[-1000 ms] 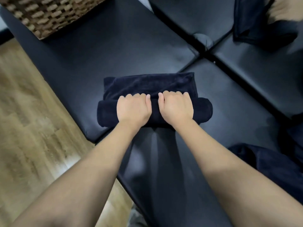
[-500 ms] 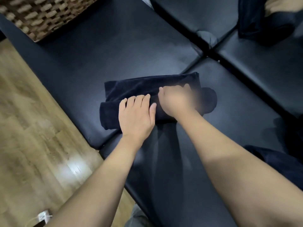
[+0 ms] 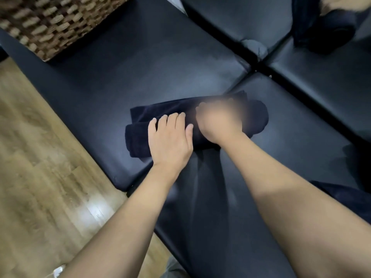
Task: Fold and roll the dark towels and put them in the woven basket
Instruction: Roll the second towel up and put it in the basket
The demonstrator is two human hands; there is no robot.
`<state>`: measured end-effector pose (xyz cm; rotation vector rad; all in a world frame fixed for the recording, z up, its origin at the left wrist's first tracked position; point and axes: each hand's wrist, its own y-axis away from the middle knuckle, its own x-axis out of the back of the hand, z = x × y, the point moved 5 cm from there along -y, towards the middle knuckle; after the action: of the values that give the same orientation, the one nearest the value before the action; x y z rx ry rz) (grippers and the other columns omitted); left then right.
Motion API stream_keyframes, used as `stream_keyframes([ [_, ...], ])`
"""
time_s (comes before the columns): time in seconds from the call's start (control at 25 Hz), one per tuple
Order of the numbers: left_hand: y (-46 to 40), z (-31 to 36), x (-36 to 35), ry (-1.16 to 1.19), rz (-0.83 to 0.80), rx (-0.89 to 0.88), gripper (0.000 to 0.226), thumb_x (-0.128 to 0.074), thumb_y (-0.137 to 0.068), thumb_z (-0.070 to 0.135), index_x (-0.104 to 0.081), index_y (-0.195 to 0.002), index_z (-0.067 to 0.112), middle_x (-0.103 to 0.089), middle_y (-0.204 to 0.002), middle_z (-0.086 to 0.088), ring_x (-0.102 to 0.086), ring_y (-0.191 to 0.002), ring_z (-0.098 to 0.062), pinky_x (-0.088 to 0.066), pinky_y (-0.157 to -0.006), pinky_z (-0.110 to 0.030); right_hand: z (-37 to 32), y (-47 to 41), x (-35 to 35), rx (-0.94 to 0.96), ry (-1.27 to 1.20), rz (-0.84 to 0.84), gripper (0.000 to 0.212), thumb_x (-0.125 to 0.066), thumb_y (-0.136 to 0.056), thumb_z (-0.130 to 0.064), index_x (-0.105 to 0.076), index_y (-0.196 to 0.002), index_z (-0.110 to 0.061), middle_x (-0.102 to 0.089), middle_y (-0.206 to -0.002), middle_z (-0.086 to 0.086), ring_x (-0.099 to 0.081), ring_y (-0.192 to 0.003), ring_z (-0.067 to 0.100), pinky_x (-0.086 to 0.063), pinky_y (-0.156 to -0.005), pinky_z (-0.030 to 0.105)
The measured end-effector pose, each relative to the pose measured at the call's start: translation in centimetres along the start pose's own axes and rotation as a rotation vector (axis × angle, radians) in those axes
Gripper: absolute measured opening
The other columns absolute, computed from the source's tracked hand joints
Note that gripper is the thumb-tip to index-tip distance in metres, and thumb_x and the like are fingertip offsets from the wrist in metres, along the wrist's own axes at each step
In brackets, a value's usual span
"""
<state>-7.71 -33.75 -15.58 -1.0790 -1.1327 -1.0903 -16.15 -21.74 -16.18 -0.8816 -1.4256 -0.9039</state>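
- The towel (image 3: pixel 196 125) is lying on the black padded bench (image 3: pixel 140 77), near its front edge, mostly rolled; a narrow flat strip is showing on the far side of the roll.
- The left hand (image 3: pixel 170 139) is lying flat on the left half of the roll, fingers straight and slightly spread, pressing down rather than gripping.
- The right hand (image 3: pixel 217 120) is sitting on the right half of the roll, but it is blurred; whether its fingers are curling round the cloth or lying flat cannot be told.
- The basket (image 3: pixel 46 23) is standing at the far left of the bench, well apart from the roll.
- More dark cloth (image 3: pixel 351 199) is lying at the right edge of view, and another dark bundle (image 3: pixel 321 27) is sitting at the top right.
- Judgement: the rolling step is nearing its end, with the last strip not yet taken in.
- Risk: the two hands are appearing to work unevenly, so the roll may be turning askew and coning at one end.
- Risk: with a flat palm only, the roll may be slackening when pressure is lifting, and unwinding during transfer.
- Risk: the roll's left end is lying close to the bench edge, so a sideways push could be sending it to the floor (image 3: pixel 40 177).
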Motion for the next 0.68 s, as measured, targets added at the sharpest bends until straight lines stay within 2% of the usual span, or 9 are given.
stream_keyframes([
  [0.08, -0.7, 0.0, 0.0, -0.049, -0.035, -0.033, 0.049, -0.028, -0.104, 0.042, -0.061, -0.131, 0.018, -0.066, -0.125, 0.001, -0.06, -0.111, -0.026, -0.033, -0.108, -0.045, 0.5, -1.5, -0.3, -0.033, -0.023, -0.103, 0.042, -0.022, -0.105, -0.036, -0.055, -0.086, -0.019, -0.071, -0.084, 0.004, -0.052, -0.073, 0.029, -0.028, -0.078, 0.044],
  [0.12, -1.8, 0.0, 0.0, -0.077, -0.059, -0.031, 0.05, -0.024, -0.104, 0.043, -0.064, -0.122, 0.02, -0.068, -0.118, 0.001, -0.061, -0.104, -0.026, -0.036, -0.102, -0.043, 0.6, -1.7, -0.1, -0.077, -0.038, -0.096, 0.043, -0.021, -0.105, -0.036, -0.055, -0.085, -0.019, -0.071, -0.083, 0.004, -0.053, -0.073, 0.03, -0.029, -0.078, 0.044],
  [0.2, -4.7, -0.2, -0.1, -0.126, -0.117, -0.031, 0.052, -0.018, -0.104, 0.042, -0.064, -0.092, 0.022, -0.07, -0.096, 0.0, -0.062, -0.085, -0.027, -0.035, -0.082, -0.039, 0.4, -0.3, 0.6, -0.19, -0.065, 0.07, 0.043, -0.024, -0.104, -0.035, -0.057, -0.081, -0.018, -0.069, -0.081, 0.004, -0.056, -0.075, 0.03, -0.034, -0.079, 0.044],
  [0.28, -7.4, -0.5, -0.6, -0.136, -0.195, -0.048, 0.053, -0.018, -0.105, 0.041, -0.061, -0.079, 0.023, -0.071, -0.085, -0.003, -0.06, -0.075, -0.03, -0.029, -0.071, -0.038, -0.2, 2.5, 0.4, -0.254, -0.091, 0.233, 0.042, -0.032, -0.104, -0.035, -0.069, -0.1, -0.015, -0.071, -0.101, 0.003, -0.062, -0.097, 0.031, -0.037, -0.094, 0.045],
  [0.36, -9.5, -0.9, -1.3, -0.09, -0.291, -0.026, 0.057, -0.017, -0.105, 0.042, -0.064, -0.079, 0.022, -0.072, -0.085, -0.006, -0.056, -0.071, -0.03, -0.031, -0.07, -0.037, -1.0, 3.5, -0.3, -0.259, -0.078, 0.276, 0.042, -0.036, -0.103, -0.036, -0.069, -0.12, -0.016, -0.069, -0.119, 0.003, -0.058, -0.118, 0.031, -0.033, -0.107, 0.046],
  [0.44, -10.6, -1.2, -1.6, -0.051, -0.332, 0.014, 0.06, -0.016, -0.105, 0.044, -0.064, -0.079, 0.02, -0.071, -0.086, -0.007, -0.051, -0.069, -0.029, -0.032, -0.068, -0.037, -0.8, 1.3, 0.3, -0.26, -0.069, 0.257, 0.041, -0.035, -0.102, -0.035, -0.071, -0.103, -0.015, -0.071, -0.104, 0.004, -0.061, -0.103, 0.031, -0.036, -0.1, 0.047],
  [0.52, -9.6, -1.0, -1.1, -0.086, -0.236, 0.027, 0.058, -0.013, -0.103, 0.041, -0.059, -0.073, 0.021, -0.071, -0.083, -0.005, -0.049, -0.068, -0.028, -0.03, -0.069, -0.038, -0.3, -1.1, 0.9, -0.218, -0.008, 0.186, 0.04, -0.033, -0.1, -0.033, -0.065, -0.085, -0.014, -0.069, -0.086, 0.006, -0.058, -0.085, 0.032, -0.037, -0.089, 0.047],
  [0.6, -6.8, -0.8, -0.4, -0.082, -0.102, 0.026, 0.053, -0.016, -0.102, 0.04, -0.064, -0.091, 0.022, -0.07, -0.095, 0.0, -0.056, -0.079, -0.027, -0.036, -0.079, -0.04, 0.1, -2.7, 0.8, -0.154, 0.005, 0.084, 0.038, -0.031, -0.1, -0.033, -0.057, -0.079, -0.016, -0.068, -0.082, 0.006, -0.053, -0.079, 0.031, -0.034, -0.085, 0.047],
  [0.68, -4.8, -0.7, -0.4, -0.064, -0.082, -0.003, 0.048, -0.024, -0.103, 0.043, -0.064, -0.119, 0.021, -0.068, -0.114, 0.001, -0.06, -0.098, -0.028, -0.037, -0.097, -0.042, 0.4, -3.8, 0.4, -0.129, -0.001, 0.001, 0.035, -0.03, -0.1, -0.034, -0.052, -0.078, -0.019, -0.069, -0.082, 0.004, -0.046, -0.076, 0.028, -0.032, -0.085, 0.046],
])
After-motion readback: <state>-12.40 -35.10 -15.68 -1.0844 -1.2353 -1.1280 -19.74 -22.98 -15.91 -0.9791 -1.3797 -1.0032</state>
